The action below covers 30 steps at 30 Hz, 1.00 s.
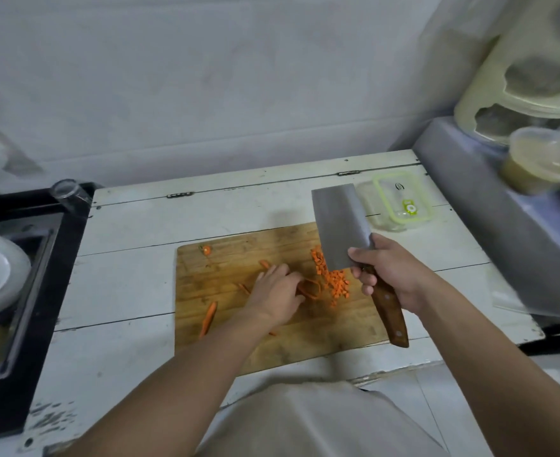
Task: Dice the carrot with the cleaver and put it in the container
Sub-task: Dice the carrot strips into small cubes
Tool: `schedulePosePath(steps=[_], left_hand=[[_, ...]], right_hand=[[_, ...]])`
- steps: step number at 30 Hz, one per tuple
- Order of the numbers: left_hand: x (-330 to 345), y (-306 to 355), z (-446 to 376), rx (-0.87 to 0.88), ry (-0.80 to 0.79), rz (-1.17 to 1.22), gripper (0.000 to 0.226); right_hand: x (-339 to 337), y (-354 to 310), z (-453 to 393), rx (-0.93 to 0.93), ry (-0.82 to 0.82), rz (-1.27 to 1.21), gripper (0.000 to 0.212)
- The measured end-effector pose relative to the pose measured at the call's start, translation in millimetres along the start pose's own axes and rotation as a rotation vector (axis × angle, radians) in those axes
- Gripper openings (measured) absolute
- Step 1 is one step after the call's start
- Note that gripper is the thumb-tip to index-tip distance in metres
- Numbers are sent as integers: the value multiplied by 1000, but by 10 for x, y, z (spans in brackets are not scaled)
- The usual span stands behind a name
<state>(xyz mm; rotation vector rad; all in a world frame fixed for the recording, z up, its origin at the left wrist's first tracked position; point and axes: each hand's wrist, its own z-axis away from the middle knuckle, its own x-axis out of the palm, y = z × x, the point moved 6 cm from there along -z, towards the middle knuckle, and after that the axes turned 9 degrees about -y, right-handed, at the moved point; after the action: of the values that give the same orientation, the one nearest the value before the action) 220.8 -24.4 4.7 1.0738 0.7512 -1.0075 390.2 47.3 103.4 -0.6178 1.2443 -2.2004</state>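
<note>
Holding the cleaver (339,225) raised, our right hand (387,272) clenched its handle; our left hand (277,293), pinching carrot strips (308,286), risked scattering dice (333,278).

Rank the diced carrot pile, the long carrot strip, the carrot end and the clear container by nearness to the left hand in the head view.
From the left hand:
1. Diced carrot pile, just to its right on the board.
2. Long carrot strip, lower left.
3. Carrot end, at the board's far left corner.
4. Clear container, off the board, far right.
</note>
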Motion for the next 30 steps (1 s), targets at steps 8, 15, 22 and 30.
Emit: schedulePosePath(steps=[8, 15, 22, 30], left_hand=[[-3, 229, -83, 125, -32, -404, 30], [-160, 386, -162, 157, -75, -578, 20], [-943, -607, 120, -312, 120, 394, 6], [169, -975, 1050, -738, 53, 1178, 13]], right_hand=[[-45, 160, 27, 2, 8, -38, 8], [-25, 214, 24, 22, -9, -34, 14], [-9, 238, 6, 3, -33, -38, 6], [211, 526, -154, 103, -69, -30, 14]])
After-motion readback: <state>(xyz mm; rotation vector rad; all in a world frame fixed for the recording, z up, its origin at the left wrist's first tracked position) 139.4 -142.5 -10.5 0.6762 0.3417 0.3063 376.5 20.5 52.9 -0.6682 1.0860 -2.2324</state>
